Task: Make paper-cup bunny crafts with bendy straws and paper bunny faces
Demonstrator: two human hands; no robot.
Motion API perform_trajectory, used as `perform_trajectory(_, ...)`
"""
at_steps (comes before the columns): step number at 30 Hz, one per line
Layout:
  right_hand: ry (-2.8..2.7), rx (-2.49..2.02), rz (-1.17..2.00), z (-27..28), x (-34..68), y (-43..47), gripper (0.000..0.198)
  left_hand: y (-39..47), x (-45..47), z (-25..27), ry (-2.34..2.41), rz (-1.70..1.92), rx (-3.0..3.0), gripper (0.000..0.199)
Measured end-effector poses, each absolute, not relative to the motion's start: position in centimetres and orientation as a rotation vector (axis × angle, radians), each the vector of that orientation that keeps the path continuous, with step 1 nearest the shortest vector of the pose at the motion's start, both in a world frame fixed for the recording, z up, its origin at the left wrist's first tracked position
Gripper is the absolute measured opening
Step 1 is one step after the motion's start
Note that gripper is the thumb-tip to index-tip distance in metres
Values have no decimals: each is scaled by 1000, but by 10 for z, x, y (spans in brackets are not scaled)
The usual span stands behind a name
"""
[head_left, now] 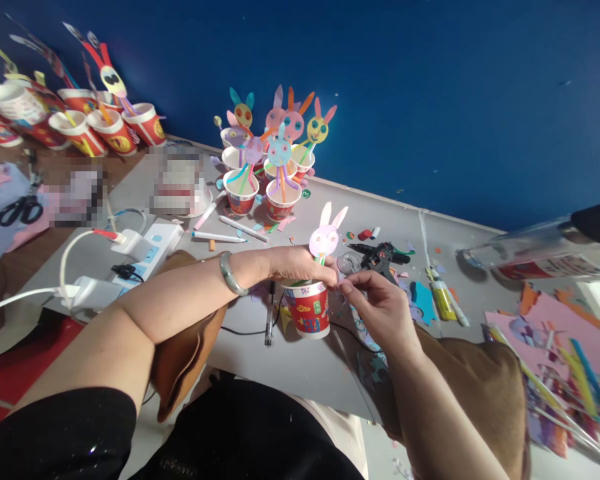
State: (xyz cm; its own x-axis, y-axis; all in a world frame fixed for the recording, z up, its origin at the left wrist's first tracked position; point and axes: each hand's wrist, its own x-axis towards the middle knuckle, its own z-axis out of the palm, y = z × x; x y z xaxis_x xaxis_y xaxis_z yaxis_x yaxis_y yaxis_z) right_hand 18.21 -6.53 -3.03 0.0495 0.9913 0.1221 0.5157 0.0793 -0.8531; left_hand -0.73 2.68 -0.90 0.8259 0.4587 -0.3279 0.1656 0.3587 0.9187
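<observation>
A red-patterned paper cup (310, 313) stands near the table's front edge. From its mouth rises a paper rabbit (323, 240) with a pale pink round face and two white ears on a green stem. My left hand (300, 263), bangle on the wrist, reaches across the cup's top with fingers closed beside the stem; what they grip is hidden. My right hand (380, 300) pinches a small pale pink piece (341, 281) at the cup's right rim. The two hands' fingertips meet there. A black glue gun (380, 257) lies just behind my right hand.
Several cups with paper rabbits (283, 160) stand by the blue wall. Felt pens (220, 237) lie before them. A power strip (153, 250) with cables is at left, beyond it scissors (20, 212). At right are a clear bottle (545, 260), glue tube (443, 300) and paper scraps (580, 333).
</observation>
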Motion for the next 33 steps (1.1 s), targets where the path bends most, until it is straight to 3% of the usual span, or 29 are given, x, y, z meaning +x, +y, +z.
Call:
perform_trajectory(11, -1579, -1536, 738, -26, 178, -66, 23, 25, -7, -2, 618, 188, 1160, 9)
perform_trajectory(33, -1648, -1496, 682, -26, 178, -69, 12, 26, -6, -4, 657, 179, 1145, 7)
